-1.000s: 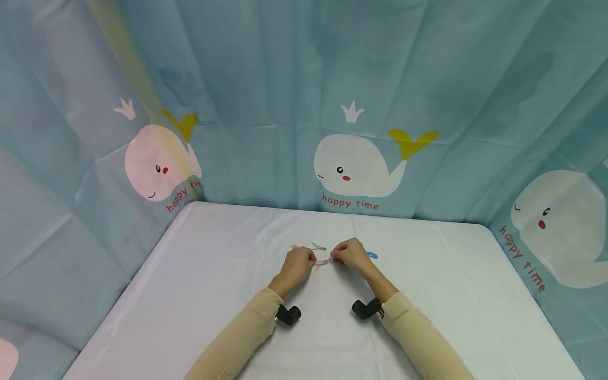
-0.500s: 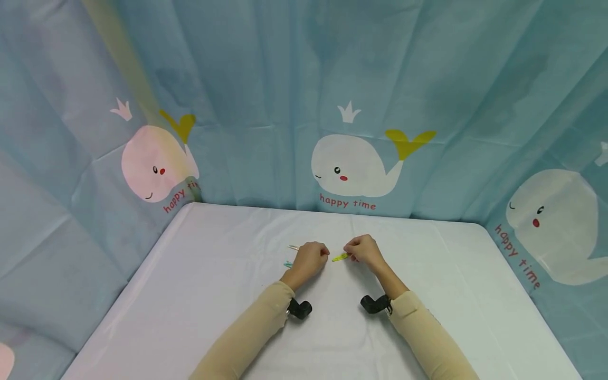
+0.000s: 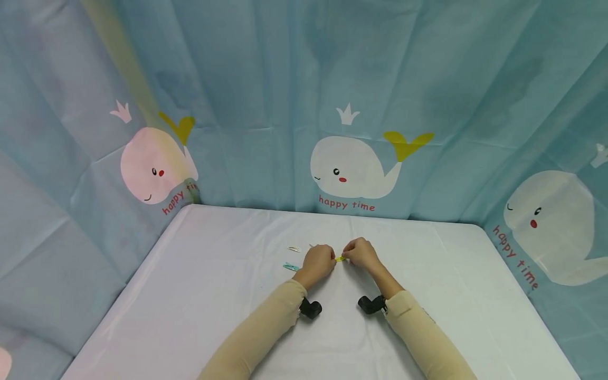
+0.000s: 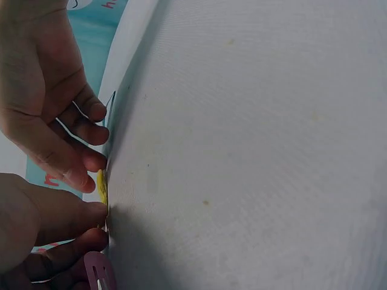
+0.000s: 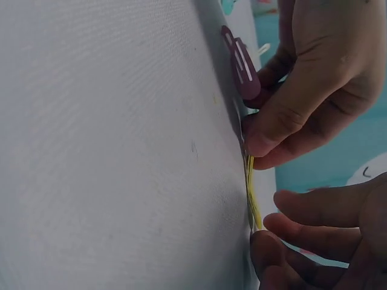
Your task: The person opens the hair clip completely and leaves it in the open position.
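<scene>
A yellow snap hair clip (image 5: pixel 254 199) spans the gap between the two hands, low over the white table. My right hand (image 3: pixel 362 253) pinches one end of it between thumb and finger. Beside that hand's lower fingers stands a mauve hair clip (image 5: pixel 243 66), tilted up from the table. At the yellow clip's other end is my left hand (image 3: pixel 319 261), its relaxed fingertips right at the tip, with thumb and fingers apart in the right wrist view. A teal hair clip (image 3: pixel 291 266) lies behind the left hand, partly hidden by the wrist.
A pale hair clip (image 3: pixel 293 249) lies on the white table (image 3: pixel 228 295) left of the hands. The tip of another slim piece (image 3: pixel 311 245) shows behind the left hand. A blue curtain (image 3: pixel 266 105) printed with whales hangs along the table's far edge.
The right hand has moved from near a blue clip and now holds the yellow one. My left hand has moved rightward to the yellow clip, uncovering the teal clip.
</scene>
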Tool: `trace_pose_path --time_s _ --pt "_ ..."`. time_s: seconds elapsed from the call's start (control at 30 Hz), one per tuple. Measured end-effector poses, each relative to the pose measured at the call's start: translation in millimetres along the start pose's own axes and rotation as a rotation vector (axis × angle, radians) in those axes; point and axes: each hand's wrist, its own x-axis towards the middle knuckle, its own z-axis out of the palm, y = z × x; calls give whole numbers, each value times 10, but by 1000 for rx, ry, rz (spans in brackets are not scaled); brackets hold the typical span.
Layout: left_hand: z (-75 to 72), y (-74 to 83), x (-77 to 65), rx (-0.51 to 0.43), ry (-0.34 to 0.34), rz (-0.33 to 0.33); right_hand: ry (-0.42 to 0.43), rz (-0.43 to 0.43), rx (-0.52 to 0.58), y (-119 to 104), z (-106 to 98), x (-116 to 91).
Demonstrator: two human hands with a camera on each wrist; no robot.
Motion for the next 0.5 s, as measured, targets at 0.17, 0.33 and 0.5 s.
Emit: trace_pose_path --time_s 0.17,0.33,0.5 --pt "1 10 7 -4 9 8 -1 -5 -22 0 25 15" --pt "17 -2 8 -46 6 -1 -10 -6 -37 21 22 -6" --pt "8 -28 8 -121 7 -6 -39 -17 29 47 -19 -34"
